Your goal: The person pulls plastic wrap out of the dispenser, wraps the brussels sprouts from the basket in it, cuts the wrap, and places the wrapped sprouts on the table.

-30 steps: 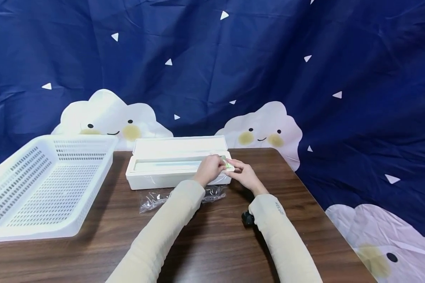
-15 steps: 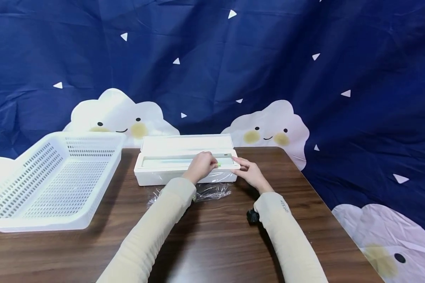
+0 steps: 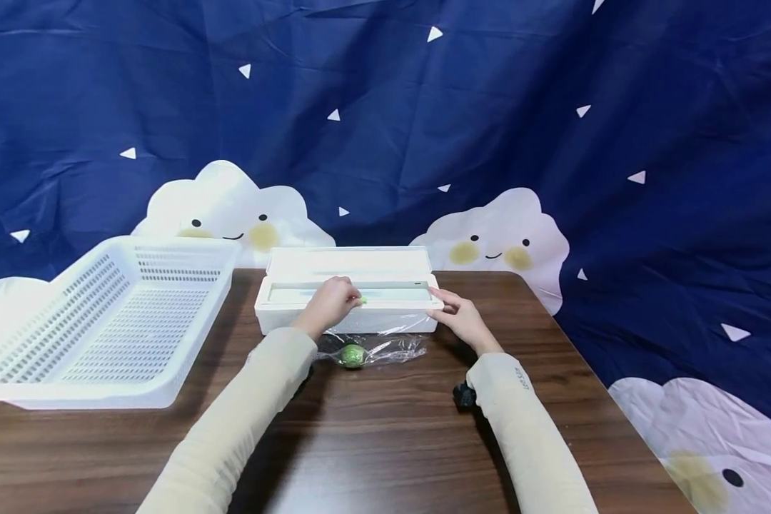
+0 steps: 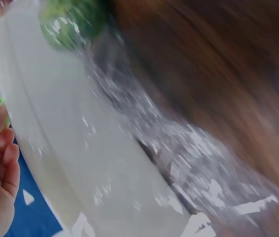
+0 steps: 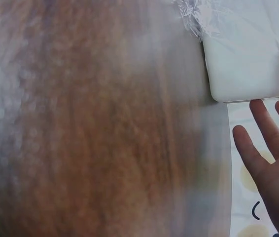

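A white cling film dispenser (image 3: pixel 347 320) stands with its lid (image 3: pixel 350 263) raised. My left hand (image 3: pixel 330 305) pinches a small green slide cutter (image 3: pixel 363 300) on its front rim; the left wrist view also shows this green slide cutter (image 4: pixel 0 101) at the fingertips. At the dispenser's right end, my right hand (image 3: pixel 464 321) holds the corner between thumb and fingers, several of them straight against the end wall in the right wrist view. Clear film (image 3: pixel 385 350) hangs down the front onto the table. A round green thing with lighter streaks (image 3: pixel 352 355) lies at the film, seemingly under it.
On the left sits a large white perforated basket (image 3: pixel 193 350). The brown wooden table (image 3: pixel 385 442) reaches to a blue cloth backdrop (image 3: pixel 385 107) with cloud prints. A small black object (image 3: pixel 464 396) is at the right sleeve's cuff.
My left hand has slid the green cutter leftward from the right end to around the dispenser's middle. The round green thing has come into view. My right hand stays on the right end.
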Demonstrator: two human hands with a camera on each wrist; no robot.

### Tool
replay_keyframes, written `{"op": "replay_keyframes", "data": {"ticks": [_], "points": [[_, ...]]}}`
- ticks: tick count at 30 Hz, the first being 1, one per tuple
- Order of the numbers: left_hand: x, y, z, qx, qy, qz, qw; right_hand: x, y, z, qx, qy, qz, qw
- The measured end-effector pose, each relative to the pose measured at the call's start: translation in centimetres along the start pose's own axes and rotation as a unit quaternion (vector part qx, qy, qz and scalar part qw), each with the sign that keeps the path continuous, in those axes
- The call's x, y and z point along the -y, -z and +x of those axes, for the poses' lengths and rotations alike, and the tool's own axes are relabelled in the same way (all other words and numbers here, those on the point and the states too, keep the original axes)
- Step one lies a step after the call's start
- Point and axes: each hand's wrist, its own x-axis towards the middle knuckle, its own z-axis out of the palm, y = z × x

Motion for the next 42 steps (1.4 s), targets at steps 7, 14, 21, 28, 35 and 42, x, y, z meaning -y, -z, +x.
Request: {"op": "replay_keyframes", "data": {"ticks": [7,14,21,28,35,42], "points": [[2.7,1.7,-2.5,-0.019,0.017,0.006,0.9996,0.7,0.4,-0.4,0.004,-0.008,0.005,0.9999],[5.0,2.8,-4.9,-0.056,0.053,0.029,0.9966,2.7,1.0,-1.5,-0.002,-0.008,-0.007,0.9999],[6.2,3.2,-6.8,-0.072,0.074,0.036,0.9940,2.6,0.6,-1.5,0.006,-0.012,-0.003,0.9999],[6.7,4.2,-7.9,-0.081,0.139,0.056,0.9854,0.5,0.8,-0.6,-0.007,-0.011,-0.003,0.9999],[6.8,4.4,-8.9,-0.098,0.176,0.027,0.9791,-1.1,0.3,0.2,-0.002,-0.010,-0.019,0.9998],[7.3,4.7,-9.5,-0.100,0.181,0.013,0.9783,-0.7,-0.2,0.3,-0.007,-0.001,-0.013,0.9999]]}}
